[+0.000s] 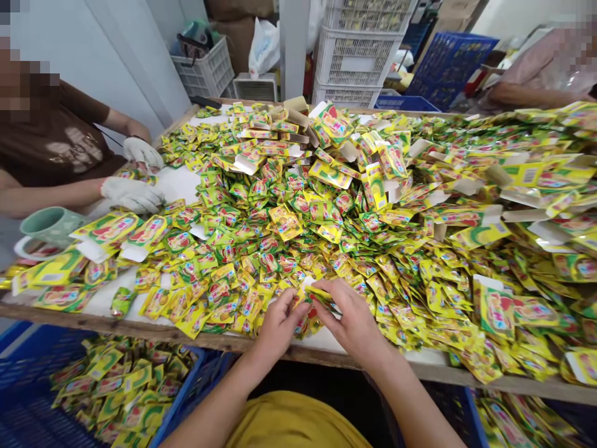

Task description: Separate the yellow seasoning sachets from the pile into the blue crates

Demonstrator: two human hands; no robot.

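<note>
My left hand point(280, 323) and my right hand point(352, 317) meet at the near edge of the table point(140, 326), fingers pinched together on a small stack of yellow-green sachets point(319, 297). A deep heap of the same sachets point(326, 218) covers the table in front of them, mixed with flat yellow cardboard cartons point(480, 235). Both hands are bare and rest among the nearest sachets.
A person at the left in a brown shirt works with white-gloved hands point(133, 193). A green mug point(49, 225) stands at the left corner. Blue crates point(116, 392) holding sachets sit under the table. White crates point(359, 50) are stacked behind. Another person is at the far right.
</note>
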